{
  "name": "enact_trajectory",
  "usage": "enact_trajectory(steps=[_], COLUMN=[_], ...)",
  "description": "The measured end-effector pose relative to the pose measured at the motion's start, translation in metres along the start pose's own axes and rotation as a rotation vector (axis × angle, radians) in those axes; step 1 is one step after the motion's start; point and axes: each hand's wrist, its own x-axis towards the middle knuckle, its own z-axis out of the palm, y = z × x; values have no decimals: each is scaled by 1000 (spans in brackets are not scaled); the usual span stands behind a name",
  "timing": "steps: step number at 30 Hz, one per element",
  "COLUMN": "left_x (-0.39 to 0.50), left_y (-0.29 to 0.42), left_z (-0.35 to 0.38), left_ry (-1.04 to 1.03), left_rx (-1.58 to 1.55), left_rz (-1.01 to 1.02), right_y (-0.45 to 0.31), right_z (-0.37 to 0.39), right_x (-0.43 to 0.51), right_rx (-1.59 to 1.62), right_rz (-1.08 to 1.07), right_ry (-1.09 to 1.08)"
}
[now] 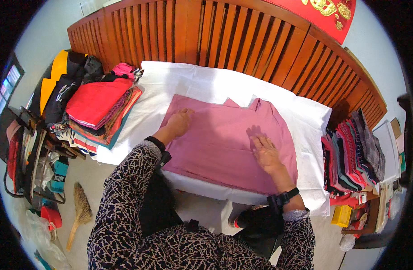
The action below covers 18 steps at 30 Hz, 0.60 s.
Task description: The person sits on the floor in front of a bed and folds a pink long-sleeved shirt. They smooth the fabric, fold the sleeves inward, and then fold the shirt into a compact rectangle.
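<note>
A pink garment (220, 141) lies spread out on a white cloth (186, 77), with a collar-like part (257, 104) at its far edge. My left hand (179, 122) rests on the garment's left part, its fingers bent; whether they pinch the fabric cannot be made out. On the right part of the garment, my right hand (267, 153) lies palm down with its fingers somewhat spread, holding nothing. The garment looks mostly flat, with creases along its right side.
A stack of folded clothes (98, 104) stands at the left, beside dark clothing (59, 98). Another folded pile (354, 152) is at the right. A slatted wooden backrest (226, 37) bounds the far side. On the floor are a hand broom (80, 209) and a yellow box (341, 216).
</note>
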Motion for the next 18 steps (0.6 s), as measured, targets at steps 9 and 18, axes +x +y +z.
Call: enact_trajectory(steps=[9, 18], left_x=[34, 28], left_y=[-9, 13], left_z=[-11, 0], left_ry=[36, -2], left_rx=[-60, -146], left_rz=[-300, -215], right_y=[-9, 3], right_z=[21, 21], right_x=[63, 77], right_rx=[65, 153], right_rz=[-40, -57], right_ry=[-1, 5])
